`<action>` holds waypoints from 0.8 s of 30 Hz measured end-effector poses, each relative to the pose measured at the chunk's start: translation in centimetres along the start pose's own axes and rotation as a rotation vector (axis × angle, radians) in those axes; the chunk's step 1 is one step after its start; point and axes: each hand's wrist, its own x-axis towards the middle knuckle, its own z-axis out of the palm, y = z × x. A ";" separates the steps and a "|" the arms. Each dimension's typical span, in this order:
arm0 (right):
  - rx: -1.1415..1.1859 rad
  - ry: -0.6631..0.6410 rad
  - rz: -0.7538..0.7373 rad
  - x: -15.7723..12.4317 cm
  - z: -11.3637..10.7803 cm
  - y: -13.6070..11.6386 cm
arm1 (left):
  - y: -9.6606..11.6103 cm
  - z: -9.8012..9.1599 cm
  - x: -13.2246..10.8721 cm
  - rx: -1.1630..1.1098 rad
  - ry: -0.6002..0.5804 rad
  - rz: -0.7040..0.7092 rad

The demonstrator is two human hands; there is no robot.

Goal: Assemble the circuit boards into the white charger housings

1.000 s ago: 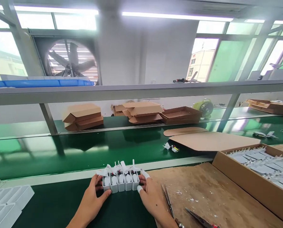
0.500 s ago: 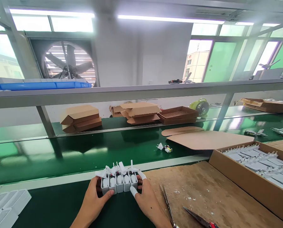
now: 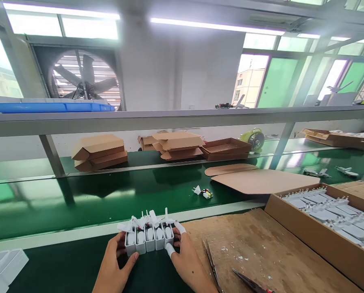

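A row of several white plastic housings (image 3: 149,238) stands upright over the dark green surface, side by side. Each has a rounded white part inside its open end, with thin white stalks and flat pieces sticking up behind. My left hand (image 3: 116,260) presses on the row's left end, thumb at the lower front corner and fingers behind. At the right end, my right hand (image 3: 186,258) grips the last housing between thumb and forefinger, both wrapped in white covers. Whether the row rests on the surface is hard to see.
Tweezers (image 3: 210,260) and red-handled pliers (image 3: 249,280) lie on a worn brown board (image 3: 230,228). A carton (image 3: 316,234) of white units stands at right. More white housings (image 3: 5,264) sit at left. A small wired assembly (image 3: 203,192) lies on the green belt (image 3: 87,207) beyond.
My left thumb has slid left, from the front of the housings to the row's end corner. Both hands and the row sit slightly further left and lower in view, as the whole scene shifts too.
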 end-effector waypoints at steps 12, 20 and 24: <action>-0.113 -0.002 0.015 0.1 -0.3 1.7 | -0.4 0.5 -1.0 -0.040 -0.019 -0.008; -0.141 -0.040 0.013 0.8 -0.4 2.9 | 0.6 0.6 -1.4 -0.047 -0.085 -0.003; -0.164 -0.032 0.001 0.8 -0.5 3.0 | 0.8 1.5 -1.6 -0.070 -0.006 0.051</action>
